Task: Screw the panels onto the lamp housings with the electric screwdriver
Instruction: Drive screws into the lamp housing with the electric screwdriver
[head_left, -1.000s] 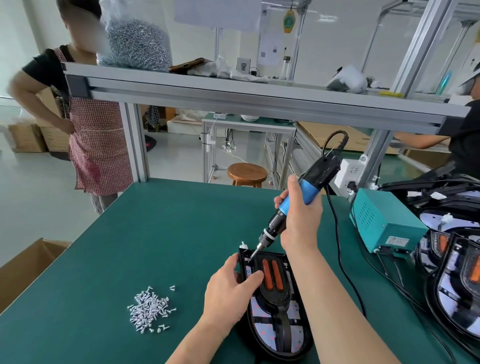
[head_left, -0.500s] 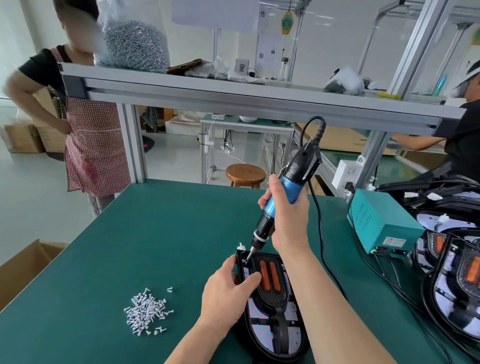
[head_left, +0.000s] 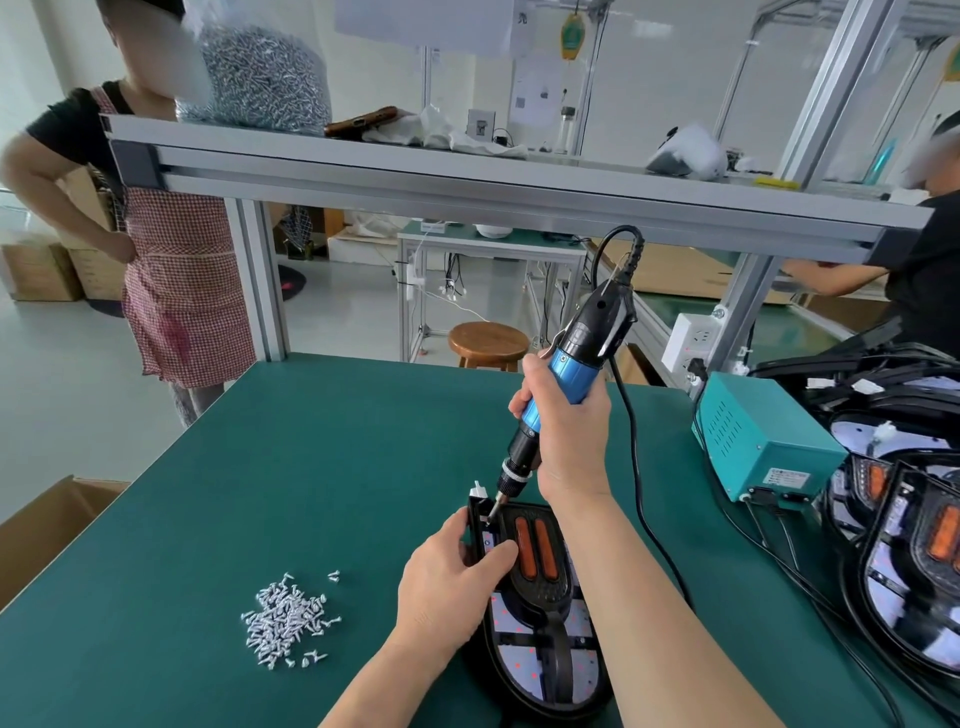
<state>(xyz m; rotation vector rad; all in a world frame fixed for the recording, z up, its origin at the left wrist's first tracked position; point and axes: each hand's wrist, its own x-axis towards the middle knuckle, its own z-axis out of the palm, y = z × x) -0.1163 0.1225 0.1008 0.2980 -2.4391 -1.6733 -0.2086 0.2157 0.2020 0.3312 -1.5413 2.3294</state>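
Observation:
A black lamp housing (head_left: 545, 670) lies on the green table (head_left: 311, 467) in front of me, with a dark panel (head_left: 540, 571) bearing two orange strips on top. My right hand (head_left: 569, 431) grips a blue and black electric screwdriver (head_left: 571, 364), held steeply, its bit down at the housing's upper left corner. My left hand (head_left: 449, 587) holds the housing's left edge, thumb lying on the panel. A pile of small silver screws (head_left: 285, 618) sits on the table to the left.
A teal power box (head_left: 763, 431) stands at the right, its cables trailing over the table. More lamp housings (head_left: 914, 545) are stacked at the far right. An aluminium shelf frame (head_left: 467, 176) crosses overhead. One person stands at the back left, another at the right.
The screwdriver has swung from a slant to nearly upright, and its bit has come down onto the housing's upper left corner. My left hand keeps its hold.

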